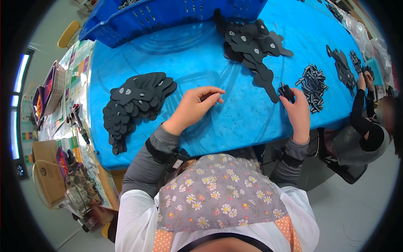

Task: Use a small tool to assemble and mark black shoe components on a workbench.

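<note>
Black piece (286, 90), perhaps folded, sits pinched within the right grip (297, 110), left grip (195, 105) slightly parted.

Remotely I see the blue tabletop (239, 122); it carries a crate (168, 21) near twelve o'clock, one pile of dark flat pieces (140, 90) at ten, another such pile (252, 44) at one, small grey parts (312, 88) at two.

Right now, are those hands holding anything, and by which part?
The right hand holds a small dark piece, apparently by its near end; the left hand appears empty.
</note>
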{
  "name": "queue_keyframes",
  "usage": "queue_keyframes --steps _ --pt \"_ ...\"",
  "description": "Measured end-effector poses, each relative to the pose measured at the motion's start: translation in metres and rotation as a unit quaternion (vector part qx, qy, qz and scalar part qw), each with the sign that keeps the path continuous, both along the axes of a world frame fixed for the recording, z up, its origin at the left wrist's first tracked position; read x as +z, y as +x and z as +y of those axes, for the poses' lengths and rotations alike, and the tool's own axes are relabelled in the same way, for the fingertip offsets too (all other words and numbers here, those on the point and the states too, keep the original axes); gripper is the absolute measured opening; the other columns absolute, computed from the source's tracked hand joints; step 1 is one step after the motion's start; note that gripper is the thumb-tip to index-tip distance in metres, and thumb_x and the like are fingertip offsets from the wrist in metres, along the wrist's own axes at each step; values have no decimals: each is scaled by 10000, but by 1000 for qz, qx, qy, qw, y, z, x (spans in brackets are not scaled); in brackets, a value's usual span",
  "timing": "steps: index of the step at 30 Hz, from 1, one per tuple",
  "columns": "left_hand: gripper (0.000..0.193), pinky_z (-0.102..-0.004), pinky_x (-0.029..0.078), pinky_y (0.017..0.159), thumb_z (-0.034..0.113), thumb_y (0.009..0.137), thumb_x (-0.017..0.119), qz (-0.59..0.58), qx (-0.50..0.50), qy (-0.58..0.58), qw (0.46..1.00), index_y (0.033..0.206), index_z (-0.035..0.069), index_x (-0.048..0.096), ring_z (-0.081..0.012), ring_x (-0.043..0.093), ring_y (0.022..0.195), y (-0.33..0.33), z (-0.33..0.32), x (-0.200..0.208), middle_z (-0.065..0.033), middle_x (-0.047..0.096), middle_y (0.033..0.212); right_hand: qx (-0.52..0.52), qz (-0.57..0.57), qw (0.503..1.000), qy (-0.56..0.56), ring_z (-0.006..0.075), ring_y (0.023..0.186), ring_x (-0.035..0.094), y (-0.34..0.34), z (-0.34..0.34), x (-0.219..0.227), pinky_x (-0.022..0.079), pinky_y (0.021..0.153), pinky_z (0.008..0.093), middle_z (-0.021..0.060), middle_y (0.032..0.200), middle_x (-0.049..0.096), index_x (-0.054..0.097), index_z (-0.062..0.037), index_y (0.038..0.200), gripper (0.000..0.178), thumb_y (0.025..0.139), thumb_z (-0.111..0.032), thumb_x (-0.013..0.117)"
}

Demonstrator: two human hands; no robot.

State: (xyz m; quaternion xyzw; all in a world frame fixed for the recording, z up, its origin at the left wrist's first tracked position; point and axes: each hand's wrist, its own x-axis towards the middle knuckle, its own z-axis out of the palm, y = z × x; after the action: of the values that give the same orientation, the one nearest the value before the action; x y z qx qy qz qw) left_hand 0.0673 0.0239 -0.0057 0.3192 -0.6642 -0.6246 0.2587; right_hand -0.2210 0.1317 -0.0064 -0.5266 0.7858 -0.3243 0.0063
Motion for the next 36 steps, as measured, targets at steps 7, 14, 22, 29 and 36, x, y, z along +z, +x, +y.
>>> queue_keyframes --steps 7,14,22,29,36 --pt "215 -228 468 748 118 892 545 -12 0 -4 1000 1049 -5 624 -106 595 818 1 -1 -2 -62 648 881 -3 -117 989 86 198 590 515 1 6 15 397 568 313 111 674 561 609 24 890 180 794 -125 641" --pt "215 -229 470 748 120 891 545 -21 -7 -14 1000 1048 -2 625 -108 600 829 1 1 -2 -63 649 883 -37 -125 982 138 120 538 434 -5 17 24 354 510 295 68 596 507 603 21 872 180 786 -131 647" --pt "218 -231 472 750 128 891 542 -16 -12 -17 1000 1045 0 628 -111 603 830 -1 0 0 -67 650 887 4 -36 996 82 287 611 539 6 18 12 399 569 369 156 707 580 570 21 807 203 747 -152 659" --pt "213 -231 475 745 116 887 545 -14 -7 -18 1000 1047 0 628 -113 606 836 0 0 -1 -68 650 891 18 -93 975 200 305 645 546 14 12 30 402 595 374 168 701 566 567 17 821 181 754 -136 636" --pt "208 -216 467 721 111 884 548 -24 -15 -41 999 1037 -2 633 -99 604 818 -1 2 0 -62 657 870 43 -56 993 92 317 767 559 32 -1 20 431 649 377 136 939 568 579 7 864 170 764 -118 635"
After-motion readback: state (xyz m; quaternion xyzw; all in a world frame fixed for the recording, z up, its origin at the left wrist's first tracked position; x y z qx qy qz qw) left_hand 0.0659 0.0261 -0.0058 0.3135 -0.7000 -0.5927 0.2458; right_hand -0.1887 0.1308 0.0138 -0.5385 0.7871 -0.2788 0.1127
